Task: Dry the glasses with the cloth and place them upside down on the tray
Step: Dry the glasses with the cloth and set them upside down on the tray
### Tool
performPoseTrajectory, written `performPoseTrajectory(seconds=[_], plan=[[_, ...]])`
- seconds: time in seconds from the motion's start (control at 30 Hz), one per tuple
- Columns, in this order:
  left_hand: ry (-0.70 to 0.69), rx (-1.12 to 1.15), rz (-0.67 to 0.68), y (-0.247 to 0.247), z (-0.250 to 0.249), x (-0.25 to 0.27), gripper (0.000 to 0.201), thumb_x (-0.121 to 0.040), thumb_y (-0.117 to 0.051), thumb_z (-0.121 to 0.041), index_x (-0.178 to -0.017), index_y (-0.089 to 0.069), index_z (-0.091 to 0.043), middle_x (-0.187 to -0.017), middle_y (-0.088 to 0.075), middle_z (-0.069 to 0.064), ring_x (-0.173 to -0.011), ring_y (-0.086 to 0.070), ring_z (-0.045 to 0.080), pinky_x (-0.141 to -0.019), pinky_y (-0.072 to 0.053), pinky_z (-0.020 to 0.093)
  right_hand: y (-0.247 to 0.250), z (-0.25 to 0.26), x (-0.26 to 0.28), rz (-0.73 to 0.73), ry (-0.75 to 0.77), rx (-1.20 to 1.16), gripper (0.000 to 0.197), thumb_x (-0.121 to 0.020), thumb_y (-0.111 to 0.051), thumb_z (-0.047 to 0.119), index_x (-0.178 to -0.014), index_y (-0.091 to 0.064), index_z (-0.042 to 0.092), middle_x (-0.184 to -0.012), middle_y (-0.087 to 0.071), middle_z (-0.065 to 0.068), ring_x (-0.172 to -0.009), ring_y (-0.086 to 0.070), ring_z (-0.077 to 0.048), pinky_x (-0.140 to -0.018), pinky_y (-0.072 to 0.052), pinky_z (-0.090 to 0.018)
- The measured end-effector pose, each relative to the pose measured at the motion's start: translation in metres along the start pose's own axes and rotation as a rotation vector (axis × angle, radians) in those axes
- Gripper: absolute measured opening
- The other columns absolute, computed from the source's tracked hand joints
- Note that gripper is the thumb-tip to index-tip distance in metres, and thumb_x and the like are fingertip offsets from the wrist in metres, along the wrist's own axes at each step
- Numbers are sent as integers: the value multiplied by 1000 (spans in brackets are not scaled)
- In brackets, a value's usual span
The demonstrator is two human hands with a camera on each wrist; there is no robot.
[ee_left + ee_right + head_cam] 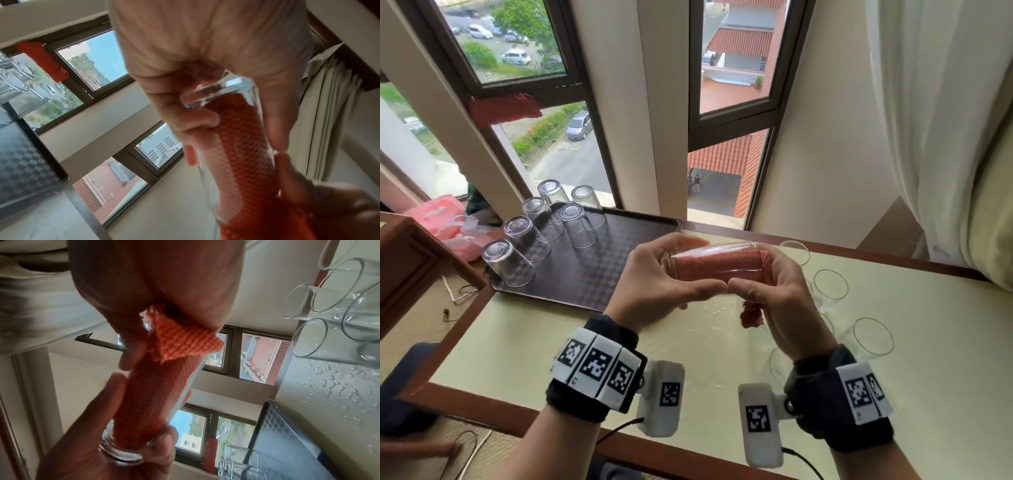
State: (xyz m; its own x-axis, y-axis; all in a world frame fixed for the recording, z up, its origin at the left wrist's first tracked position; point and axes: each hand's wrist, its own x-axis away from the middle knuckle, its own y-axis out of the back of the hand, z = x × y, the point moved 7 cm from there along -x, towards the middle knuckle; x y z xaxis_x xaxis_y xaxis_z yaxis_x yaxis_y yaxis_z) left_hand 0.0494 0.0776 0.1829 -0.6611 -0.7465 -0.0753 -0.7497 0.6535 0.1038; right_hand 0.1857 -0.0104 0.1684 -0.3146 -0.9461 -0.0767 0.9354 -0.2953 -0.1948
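- You are standing at a pale table [619, 359] wet with droplets; undried glasses [830, 284] are waiting upright at your right.
- A dark tray [599, 274] is sitting at your left, six glasses already drying upside down on it.
- You are holding a glass [709, 251] sideways over the table (probably so the cloth reaches its bottom).
- Your left hand [664, 284] is curling around its base, steadying it.
- Your right hand [777, 301] is clamping the orange cloth [719, 269] at the mouth, most of it stuffed inside.

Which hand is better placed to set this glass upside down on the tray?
Left. The left hand already grips the glass at its base, tray side; the right hand holds the cloth.
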Motion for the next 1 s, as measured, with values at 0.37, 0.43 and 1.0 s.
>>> performPoseTrajectory(seconds=[0.37, 0.43, 1.0], plan=[[285, 251, 62, -21, 27, -4, 35, -57, -88, -37, -80, -76, -14, -69, -68, -1, -47, -48, 10, -39, -40, 17, 18, 7, 1, -82, 75, 73, 44, -71, -66, -25, -94, -64, 12, -80, -72, 6, -75, -67, -14, -61, -57, -31], [198, 158, 12, -16, 21, -4, 39, -58, -97, -27, -87, -75, -14, -71, -70, 1, -47, -54, 9, -40, -44, 18, 17, 3, -2, -35, 28, 19, 43, -65, -73, -13, -101, -63, 8, -87, -74, -1, -84, -70, -18, -72, -59, -31], [95, -8, 2, -34, 27, -2, 67, -54, -95, -30, -112, -68, -11, -95, -71, 5, -62, -68, 10, -51, -52, 17, 40, -11, 9, -155, -143, 61, 47, -65, -52, -33, -92, -66, 3, -73, -70, -11, -59, -64, -24, -40, -45, -30]])
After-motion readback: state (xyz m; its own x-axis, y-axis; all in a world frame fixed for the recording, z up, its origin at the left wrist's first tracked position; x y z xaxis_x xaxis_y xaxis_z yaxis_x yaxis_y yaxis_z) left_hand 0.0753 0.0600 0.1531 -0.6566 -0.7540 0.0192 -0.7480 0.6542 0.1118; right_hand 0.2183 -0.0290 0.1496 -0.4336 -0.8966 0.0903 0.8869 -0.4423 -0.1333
